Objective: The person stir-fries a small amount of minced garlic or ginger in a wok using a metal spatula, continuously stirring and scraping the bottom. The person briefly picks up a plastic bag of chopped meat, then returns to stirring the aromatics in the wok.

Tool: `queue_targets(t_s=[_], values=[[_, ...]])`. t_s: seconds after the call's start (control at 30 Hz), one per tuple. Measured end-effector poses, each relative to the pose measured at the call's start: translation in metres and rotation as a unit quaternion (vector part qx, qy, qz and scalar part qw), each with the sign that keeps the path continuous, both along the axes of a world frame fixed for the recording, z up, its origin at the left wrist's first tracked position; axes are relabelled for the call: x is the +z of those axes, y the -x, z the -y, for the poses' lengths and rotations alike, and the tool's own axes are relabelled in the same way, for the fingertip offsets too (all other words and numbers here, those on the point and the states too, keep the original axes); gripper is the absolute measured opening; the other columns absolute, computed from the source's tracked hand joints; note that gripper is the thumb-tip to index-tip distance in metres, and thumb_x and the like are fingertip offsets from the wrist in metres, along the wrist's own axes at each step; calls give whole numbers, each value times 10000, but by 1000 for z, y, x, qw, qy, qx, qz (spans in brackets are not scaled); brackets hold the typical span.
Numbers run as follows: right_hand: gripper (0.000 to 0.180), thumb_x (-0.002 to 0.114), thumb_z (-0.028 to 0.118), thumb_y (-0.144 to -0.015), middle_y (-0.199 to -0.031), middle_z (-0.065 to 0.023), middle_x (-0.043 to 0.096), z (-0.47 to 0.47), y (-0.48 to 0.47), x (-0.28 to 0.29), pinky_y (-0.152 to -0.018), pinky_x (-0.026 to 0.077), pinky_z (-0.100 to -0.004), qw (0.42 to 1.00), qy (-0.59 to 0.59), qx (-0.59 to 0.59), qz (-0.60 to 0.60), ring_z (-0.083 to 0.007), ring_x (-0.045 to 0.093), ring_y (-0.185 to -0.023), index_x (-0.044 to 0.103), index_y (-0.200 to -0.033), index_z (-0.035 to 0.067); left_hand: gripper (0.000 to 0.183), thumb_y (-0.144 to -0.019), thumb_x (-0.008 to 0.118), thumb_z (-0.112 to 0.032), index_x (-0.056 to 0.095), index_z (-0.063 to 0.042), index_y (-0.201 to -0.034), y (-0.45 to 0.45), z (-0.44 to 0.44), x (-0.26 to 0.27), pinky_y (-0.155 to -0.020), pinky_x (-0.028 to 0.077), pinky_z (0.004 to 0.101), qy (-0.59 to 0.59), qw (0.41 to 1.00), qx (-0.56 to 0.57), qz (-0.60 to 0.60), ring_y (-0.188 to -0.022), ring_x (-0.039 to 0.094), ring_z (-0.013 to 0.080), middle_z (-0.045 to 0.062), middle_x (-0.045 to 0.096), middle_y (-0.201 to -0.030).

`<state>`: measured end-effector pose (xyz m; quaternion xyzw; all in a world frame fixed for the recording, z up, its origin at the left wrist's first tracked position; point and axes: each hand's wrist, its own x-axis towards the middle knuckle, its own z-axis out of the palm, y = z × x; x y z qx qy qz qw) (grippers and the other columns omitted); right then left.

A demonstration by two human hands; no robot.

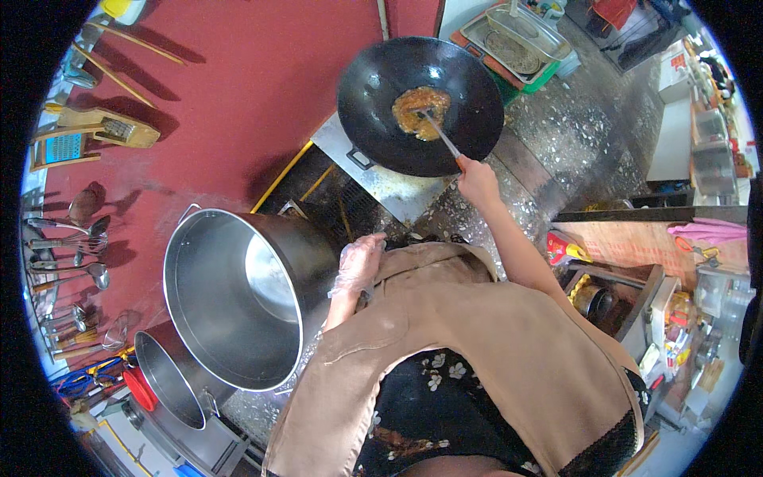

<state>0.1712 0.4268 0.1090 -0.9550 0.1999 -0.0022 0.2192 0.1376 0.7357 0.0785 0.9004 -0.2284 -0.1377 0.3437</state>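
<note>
My right hand [478,183], bare, grips the wooden handle of a metal spatula [443,136]. The spatula's far end sits in a brown, glossy food mixture [411,110] at the bottom of a large black wok [369,128]. Beneath the wok is a metal stove surface [390,185]. My left hand [360,262] wears a clear plastic glove and is held at the edge of the tan apron [477,322]. Its fingers are partly hidden, so whether they pinch the cloth is unclear. A tall steel pot [208,310] stands just left of that hand, with its inside visible.
Behind the big pot is a smaller steel pot [173,369] beside a red plastic basin [140,387]. Ladles [98,276], whisks and graters [62,148] hang along the red wall. A metal tray [506,47] lies beyond the wok. On the right are scissors [703,253] and an open drawer [620,310].
</note>
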Motion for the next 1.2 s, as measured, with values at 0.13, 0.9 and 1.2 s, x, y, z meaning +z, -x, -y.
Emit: queue_targets(t_s=[0.13, 0.9, 1.2], values=[[284, 530, 79, -789, -901, -237, 651, 22, 33, 13, -741, 513, -504, 999, -25, 39, -26, -427, 628, -850, 663, -1037, 117, 238, -903, 526, -174, 658, -53, -1060, 1, -4, 5, -798, 518, 411, -10, 999, 46, -7, -912, 650, 339, 186, 665, -1015], [336, 533, 80, -785, -844, -215, 649, 22, 50, 14, -711, 505, -501, 999, -19, 16, 20, -416, 626, -788, 610, -1106, 141, 257, -918, 502, -204, 658, -51, -1053, 0, -15, -2, -835, 508, 408, -12, 999, 40, -7, -927, 647, 335, 176, 668, -1024], [317, 528, 90, -799, -815, -214, 649, 18, 91, 34, -672, 504, -511, 999, -16, -1, 39, -411, 627, -742, 611, -1099, 154, 232, -903, 517, -168, 659, -49, -1043, -13, -2, 3, -764, 529, 419, -14, 1000, -10, 10, -855, 657, 356, 200, 667, -980]])
